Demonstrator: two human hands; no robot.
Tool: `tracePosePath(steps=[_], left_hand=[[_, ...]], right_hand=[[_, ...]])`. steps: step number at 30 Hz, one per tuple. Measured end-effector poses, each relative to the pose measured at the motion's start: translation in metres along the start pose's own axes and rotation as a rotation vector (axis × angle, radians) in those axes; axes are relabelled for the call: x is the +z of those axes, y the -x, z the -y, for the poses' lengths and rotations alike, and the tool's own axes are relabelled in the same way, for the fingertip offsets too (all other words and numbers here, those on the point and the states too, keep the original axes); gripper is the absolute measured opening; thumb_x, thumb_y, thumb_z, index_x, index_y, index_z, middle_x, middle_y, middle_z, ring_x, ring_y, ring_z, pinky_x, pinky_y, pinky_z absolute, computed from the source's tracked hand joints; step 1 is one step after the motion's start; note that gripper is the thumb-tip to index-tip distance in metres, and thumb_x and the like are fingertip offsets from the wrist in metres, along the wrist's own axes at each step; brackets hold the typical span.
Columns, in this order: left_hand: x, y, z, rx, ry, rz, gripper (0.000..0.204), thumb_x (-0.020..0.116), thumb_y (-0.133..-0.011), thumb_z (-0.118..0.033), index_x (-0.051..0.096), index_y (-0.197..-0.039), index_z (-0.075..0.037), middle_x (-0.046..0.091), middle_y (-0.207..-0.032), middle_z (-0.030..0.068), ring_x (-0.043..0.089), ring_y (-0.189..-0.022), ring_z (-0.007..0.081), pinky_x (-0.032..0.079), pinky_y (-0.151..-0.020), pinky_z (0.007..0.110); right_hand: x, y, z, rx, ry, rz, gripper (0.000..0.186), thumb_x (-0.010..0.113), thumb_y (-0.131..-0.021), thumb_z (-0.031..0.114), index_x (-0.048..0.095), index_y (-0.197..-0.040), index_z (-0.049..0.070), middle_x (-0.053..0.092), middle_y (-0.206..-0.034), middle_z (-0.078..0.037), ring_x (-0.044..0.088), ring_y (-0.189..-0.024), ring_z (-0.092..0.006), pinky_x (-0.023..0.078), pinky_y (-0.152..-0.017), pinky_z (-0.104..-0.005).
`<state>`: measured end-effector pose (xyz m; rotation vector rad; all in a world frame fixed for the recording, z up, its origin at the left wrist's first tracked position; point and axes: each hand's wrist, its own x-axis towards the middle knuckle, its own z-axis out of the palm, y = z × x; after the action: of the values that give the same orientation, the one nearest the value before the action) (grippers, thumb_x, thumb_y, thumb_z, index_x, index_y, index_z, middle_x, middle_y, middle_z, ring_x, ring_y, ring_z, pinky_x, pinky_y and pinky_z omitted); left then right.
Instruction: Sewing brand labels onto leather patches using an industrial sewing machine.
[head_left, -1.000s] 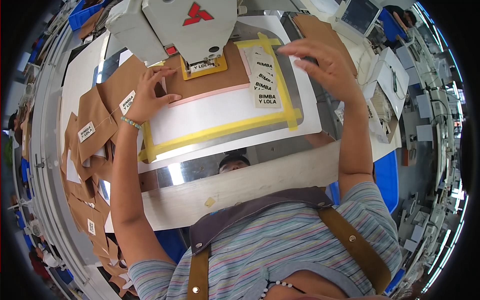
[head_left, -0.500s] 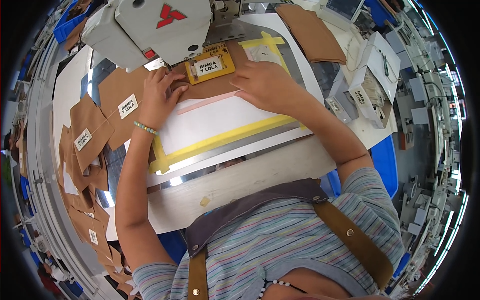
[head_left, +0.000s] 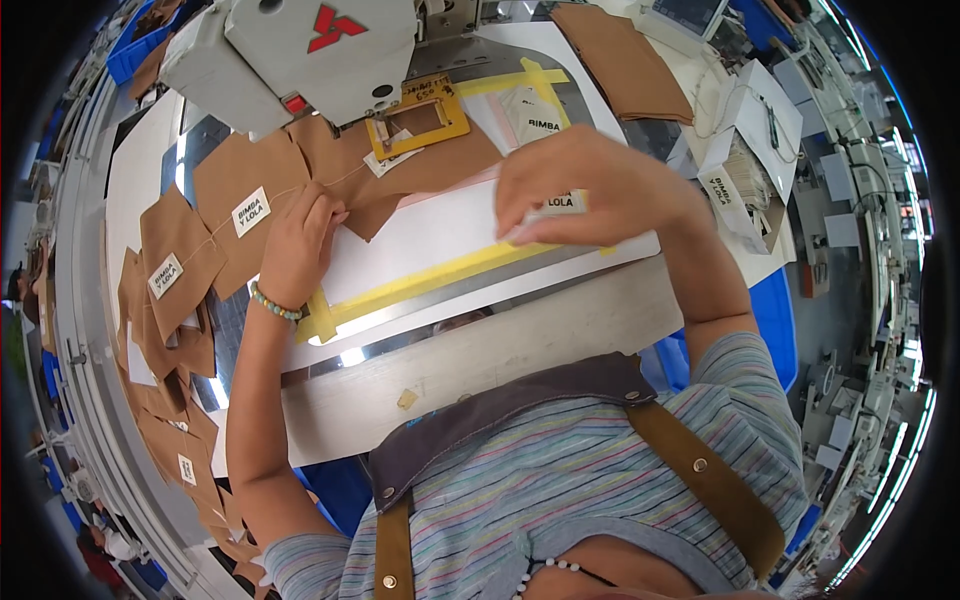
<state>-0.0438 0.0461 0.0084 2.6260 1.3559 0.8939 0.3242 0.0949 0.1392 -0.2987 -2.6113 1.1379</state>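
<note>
My left hand [head_left: 303, 245], with a beaded bracelet at its wrist, pinches the edge of a brown fabric piece [head_left: 435, 165]. A white label [head_left: 385, 163] on that piece lies partly under the yellow frame [head_left: 455, 128] of a sewing machine [head_left: 310, 45]. My right hand [head_left: 590, 185], slightly smeared by motion, is closed above the white sheet [head_left: 430, 235]. Another white label [head_left: 563, 203] shows between its thumb and fingers, partly hidden by them. Beyond this hand, more loose labels [head_left: 530, 115] lie inside the yellow tape border.
Brown pieces with labels [head_left: 180, 260], joined by thread, trail down the table's left side. Folded brown fabric [head_left: 620, 65] lies at the far right. A white box of labels [head_left: 745, 150] stands at the right, above a blue bin [head_left: 770, 320].
The brown piece and its label have shifted left from the yellow frame's middle. My left hand has moved nearer; my right hand has left the fabric and come rightward and nearer, holding a label.
</note>
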Motion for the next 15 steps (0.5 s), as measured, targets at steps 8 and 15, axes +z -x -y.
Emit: tracePosePath(steps=[8, 15], left_hand=[[0.015, -0.013, -0.043, -0.298, 0.414, 0.116, 0.009, 0.070, -0.098, 0.001, 0.062, -0.101, -0.001, 0.060, -0.091, 0.0123, 0.059, -0.082, 0.0286, 0.049, -0.073, 0.036], [0.009, -0.003, -0.090, -0.121, 0.529, 0.299, 0.010, 0.068, -0.093, 0.003, 0.059, -0.095, 0.000, 0.061, -0.092, 0.0171, 0.060, -0.087, 0.0388, 0.050, -0.079, 0.043]], right_hand=[[-0.017, 0.080, 0.184, -0.673, -0.476, 0.409, 0.030, 0.072, -0.095, 0.020, 0.077, -0.109, -0.005, 0.071, -0.086, -0.006, 0.066, -0.080, -0.0207, 0.049, -0.075, -0.0350], [-0.019, 0.088, 0.183, -0.800, -0.594, 0.475, 0.025, 0.077, -0.092, 0.016, 0.078, -0.110, -0.001, 0.073, -0.097, -0.006, 0.069, -0.085, -0.0202, 0.054, -0.079, -0.0349]])
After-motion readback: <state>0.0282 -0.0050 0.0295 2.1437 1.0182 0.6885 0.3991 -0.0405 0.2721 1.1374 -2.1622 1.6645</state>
